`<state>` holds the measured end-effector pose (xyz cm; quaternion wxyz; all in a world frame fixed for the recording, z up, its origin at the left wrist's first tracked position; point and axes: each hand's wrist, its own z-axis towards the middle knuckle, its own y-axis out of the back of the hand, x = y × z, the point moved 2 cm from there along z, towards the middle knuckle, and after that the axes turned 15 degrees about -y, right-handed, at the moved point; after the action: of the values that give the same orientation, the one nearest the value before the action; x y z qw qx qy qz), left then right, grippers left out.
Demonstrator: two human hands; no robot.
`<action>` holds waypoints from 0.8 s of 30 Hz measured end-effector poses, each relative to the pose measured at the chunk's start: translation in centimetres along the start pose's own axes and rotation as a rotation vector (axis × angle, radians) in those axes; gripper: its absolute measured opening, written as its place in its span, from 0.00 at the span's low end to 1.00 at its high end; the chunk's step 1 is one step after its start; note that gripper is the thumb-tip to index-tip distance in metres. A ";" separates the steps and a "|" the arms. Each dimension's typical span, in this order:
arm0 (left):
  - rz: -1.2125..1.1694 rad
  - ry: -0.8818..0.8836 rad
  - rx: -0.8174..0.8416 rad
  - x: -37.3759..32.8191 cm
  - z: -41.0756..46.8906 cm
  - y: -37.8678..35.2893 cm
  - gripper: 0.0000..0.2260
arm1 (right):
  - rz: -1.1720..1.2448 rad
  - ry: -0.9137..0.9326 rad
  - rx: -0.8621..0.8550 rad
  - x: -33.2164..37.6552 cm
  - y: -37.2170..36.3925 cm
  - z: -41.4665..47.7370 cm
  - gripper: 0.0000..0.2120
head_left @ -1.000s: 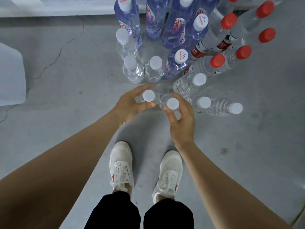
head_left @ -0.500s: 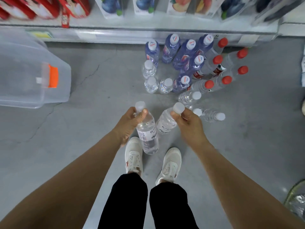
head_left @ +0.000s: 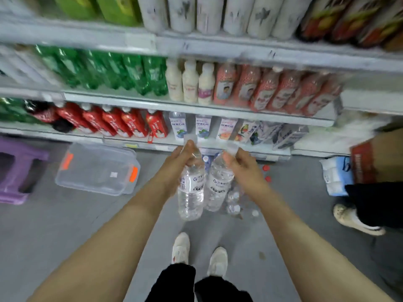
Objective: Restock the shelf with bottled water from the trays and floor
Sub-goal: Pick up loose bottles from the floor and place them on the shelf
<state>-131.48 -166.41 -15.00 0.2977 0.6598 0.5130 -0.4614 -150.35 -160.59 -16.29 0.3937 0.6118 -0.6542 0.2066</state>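
Left hand [head_left: 177, 164] pinched one water bottle [head_left: 190, 197] at the neck, fingers curled under the cap. Right hand [head_left: 244, 168] held a second bottle [head_left: 218, 184] the same way. Both bottles hung below the fingers, nearly upright, sides touching. Likely full, so fairly heavy for their size, with thin walls that would give under a squeeze and a slick body. The stiff neck ring looked the safest hold, or mid-body for setting down. The rest of the floor bottles [head_left: 234, 201] lay blurred beneath the fingers, and the shelf [head_left: 218, 112] stood beyond the fingertips. Half a second earlier the view was down at the floor, with both bottles just lifted and the right one tilted. Now they hung higher and the view was up toward the shelf.
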 end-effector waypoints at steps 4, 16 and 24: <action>0.015 -0.171 -0.017 -12.5 -4.3 -0.6 0.30 | -0.012 0.180 0.013 11.2 2.4 -5.6 0.05; -0.098 -0.639 -0.115 -39.3 -10.7 3.5 0.39 | -0.027 0.698 -0.029 41.4 4.9 -21.6 0.16; -0.149 -0.809 0.016 -52.8 -9.5 11.4 0.30 | 0.073 0.887 -0.130 58.5 1.7 -28.4 0.19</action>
<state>-120.27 -182.81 36.17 0.4361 0.3884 0.3972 -0.7079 -141.11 -176.22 46.16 0.6663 0.4143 -0.4551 0.4211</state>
